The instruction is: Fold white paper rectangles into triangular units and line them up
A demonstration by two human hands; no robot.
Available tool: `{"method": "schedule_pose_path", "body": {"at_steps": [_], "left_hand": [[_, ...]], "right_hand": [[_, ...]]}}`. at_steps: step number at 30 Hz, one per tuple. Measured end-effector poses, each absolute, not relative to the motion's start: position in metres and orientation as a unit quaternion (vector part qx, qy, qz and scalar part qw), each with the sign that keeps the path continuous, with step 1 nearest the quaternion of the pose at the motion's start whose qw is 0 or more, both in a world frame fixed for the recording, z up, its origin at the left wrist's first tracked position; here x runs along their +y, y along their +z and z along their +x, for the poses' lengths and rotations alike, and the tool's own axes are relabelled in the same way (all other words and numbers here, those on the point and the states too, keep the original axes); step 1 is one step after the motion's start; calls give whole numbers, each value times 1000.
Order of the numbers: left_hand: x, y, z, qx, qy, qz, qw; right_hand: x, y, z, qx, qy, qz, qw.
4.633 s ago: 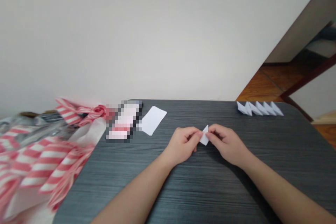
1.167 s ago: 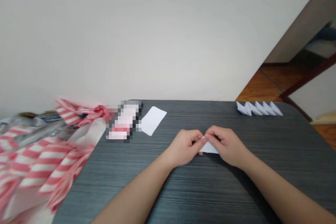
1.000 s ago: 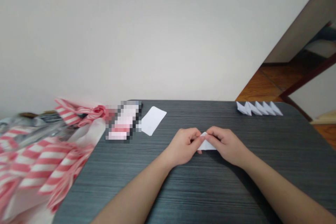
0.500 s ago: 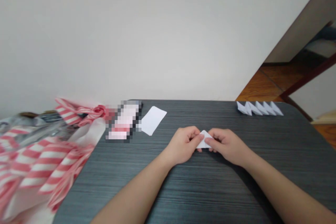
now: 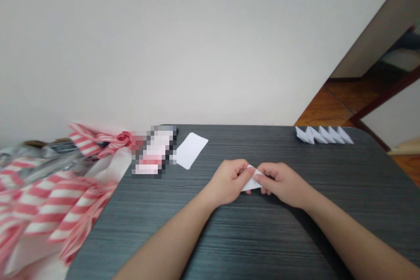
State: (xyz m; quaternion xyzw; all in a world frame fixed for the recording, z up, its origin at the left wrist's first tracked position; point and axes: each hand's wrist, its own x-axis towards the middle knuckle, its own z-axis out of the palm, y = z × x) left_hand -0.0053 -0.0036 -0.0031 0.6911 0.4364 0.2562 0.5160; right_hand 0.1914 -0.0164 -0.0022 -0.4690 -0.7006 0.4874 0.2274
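Over the surface (image 5: pixel 236 236), left hand (image 5: pixel 229 181) and right hand (image 5: pixel 281 183) are pinching paper (image 5: pixel 252 185)
Both grips are holding it between them — uneven pressure could be skewing a crease, and any slackening could be letting its folds spring open.

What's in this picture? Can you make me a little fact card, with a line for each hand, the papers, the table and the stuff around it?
Left hand: pinching the small paper
Right hand: pinching the same one
Small paper: white, folded
Flat paper: white, lying left of the hands
Folded row: white papers, far right of the table
Table: dark, streaky
Cloth: pink-and-white stripes, left of the table
Wall: pale, behind the table
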Motion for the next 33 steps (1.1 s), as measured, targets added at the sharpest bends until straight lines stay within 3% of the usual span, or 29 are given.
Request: {"method": "schedule_pose_path", "body": {"at_steps": [12, 22, 33], "left_hand": [[-3, -3, -7, 448, 273, 665, 532], [-1, -6, -7, 460, 283, 653, 531], [0, -4, -6, 452, 281, 614, 582]], "right_hand": [[-15, 0, 198, -657, 538, -480, 222], [-15, 2, 199, -688, 502, -477, 216], [-13, -8, 208, -825, 303, -368, 305]]}}
